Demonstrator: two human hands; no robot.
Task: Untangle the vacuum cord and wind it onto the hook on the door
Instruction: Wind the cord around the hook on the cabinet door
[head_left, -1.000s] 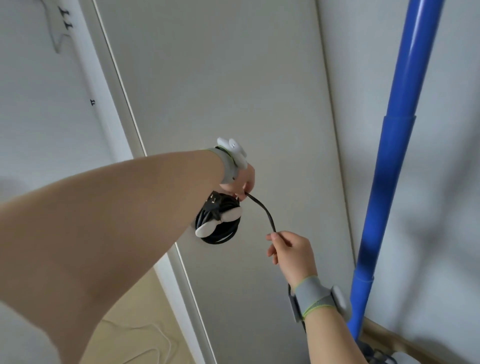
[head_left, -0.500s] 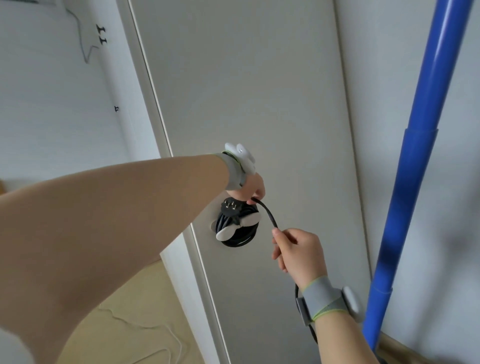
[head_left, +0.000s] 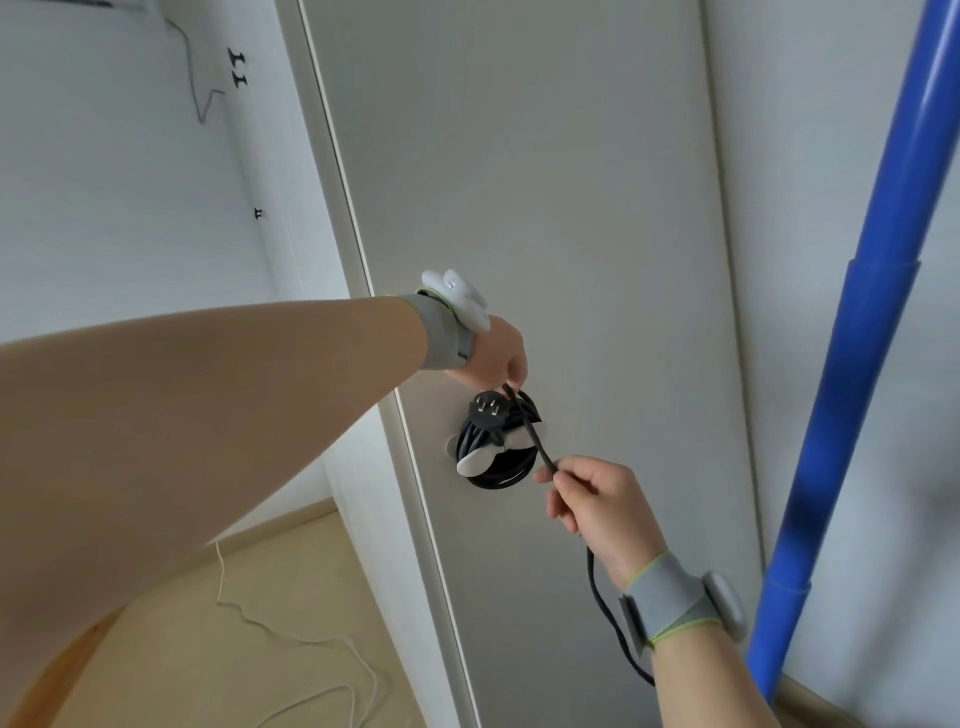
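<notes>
Left grip (head_left: 493, 358) pinches the cord (head_left: 537, 441) just above the hook (head_left: 475, 462) near the door (head_left: 571, 208) left edge; right grip (head_left: 597, 499) pinches it lower.

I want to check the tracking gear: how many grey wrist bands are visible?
2. One grey wrist band is on the left wrist, just above the wound cord on the door; the other is on the right wrist, beside the blue pole.
</notes>
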